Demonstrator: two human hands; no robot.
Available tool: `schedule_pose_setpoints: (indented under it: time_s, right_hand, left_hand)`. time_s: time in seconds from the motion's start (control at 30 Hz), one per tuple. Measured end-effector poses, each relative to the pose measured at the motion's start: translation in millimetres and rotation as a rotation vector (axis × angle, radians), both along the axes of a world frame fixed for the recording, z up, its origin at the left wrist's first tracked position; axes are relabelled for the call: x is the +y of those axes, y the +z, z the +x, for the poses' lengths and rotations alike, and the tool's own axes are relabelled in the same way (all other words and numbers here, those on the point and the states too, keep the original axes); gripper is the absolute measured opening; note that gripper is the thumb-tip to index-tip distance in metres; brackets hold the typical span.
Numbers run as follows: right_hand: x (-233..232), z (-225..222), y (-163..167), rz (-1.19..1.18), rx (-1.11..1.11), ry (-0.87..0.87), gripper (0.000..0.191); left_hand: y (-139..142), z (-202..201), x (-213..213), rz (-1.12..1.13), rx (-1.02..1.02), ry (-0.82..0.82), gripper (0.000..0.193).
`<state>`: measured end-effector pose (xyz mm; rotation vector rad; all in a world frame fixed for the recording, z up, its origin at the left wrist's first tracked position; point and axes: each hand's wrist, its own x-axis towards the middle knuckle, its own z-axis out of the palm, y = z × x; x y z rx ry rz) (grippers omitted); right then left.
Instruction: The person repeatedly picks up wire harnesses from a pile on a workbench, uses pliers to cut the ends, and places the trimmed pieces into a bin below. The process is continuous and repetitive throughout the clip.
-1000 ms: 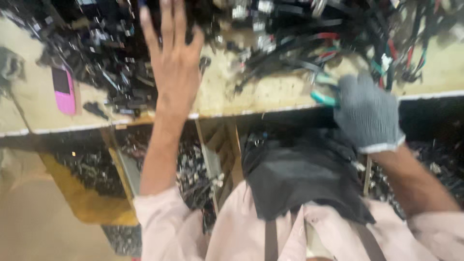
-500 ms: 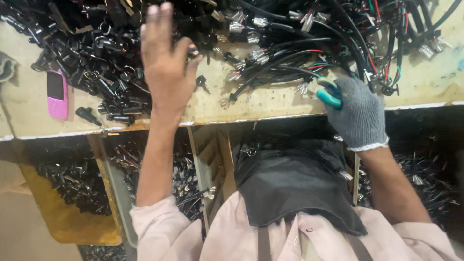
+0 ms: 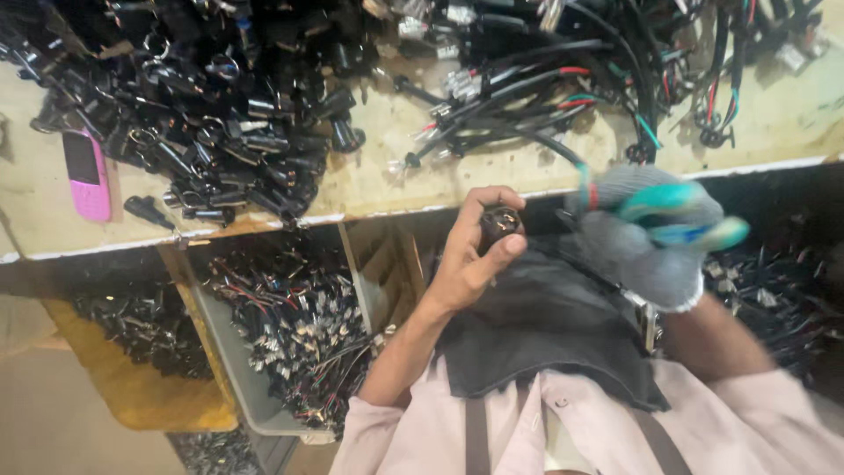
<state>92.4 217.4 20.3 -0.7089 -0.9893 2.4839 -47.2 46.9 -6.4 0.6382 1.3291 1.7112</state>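
Two hands meet: left hand [image 3: 470, 255] pinches a small round black part [image 3: 500, 222], gloved right hand [image 3: 646, 233] grips teal-handled pliers [image 3: 681, 220].

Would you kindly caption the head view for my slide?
Bare left hand holds a small black round part; grey-gloved right hand grips a teal-handled tool.

One head-worn camera looks steeply down, close over the workbench [image 3: 369, 189].

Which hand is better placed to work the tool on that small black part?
Right, probably. The gloved right hand holds the teal-handled tool beside the part, while the left hand is taken up pinching it.
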Motion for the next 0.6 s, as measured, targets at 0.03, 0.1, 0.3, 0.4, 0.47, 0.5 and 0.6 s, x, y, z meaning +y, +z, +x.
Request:
schedule_pose_setpoints:
  time_s: [0.03,0.1,0.3,0.4,0.47,0.5,0.6]
  right_hand:
    - [3.5,-0.2,-0.1,0.408,-0.033,0.1,0.021]
    - [12.1,-4.1,3.1,1.25,-0.094,0.273,0.019]
    - [15.3,-17.1,10.9,1.401,0.106,0.395,0.035]
    - [5.7,-8.5,1.6,0.855,-0.203,0.383,0.02]
    - [-0.2,2.1,-5.7,0.988,-0.251,0.232,0.023]
    - [-4.0,5.7,-9.0,0.941,-0.206,0.131,0.023]
    - [-13.1,8.1,-12.4,0.272,0.08,-0.12,0.022]
  left_hand:
    - [6.2,-3.1,-0.5,0.034,0.208,0.003,0.037]
    - [18.5,-11.4,-1.0,-0.02,0.358,-0.067,0.037]
    - [26.8,-13.8,2.8,-0.251,0.074,-0.214,0.041]
    - [20.7,-0.5,2.5,-0.222,0.431,-0.094,0.033]
    - [15.2,6.7,0.6,-0.183,0.565,-0.023,0.03]
    - [12.2,8.9,-0.9,-0.141,0.53,-0.003,0.028]
    - [5.3,9.6,-6.7,-0.17,0.264,-0.049,0.03]
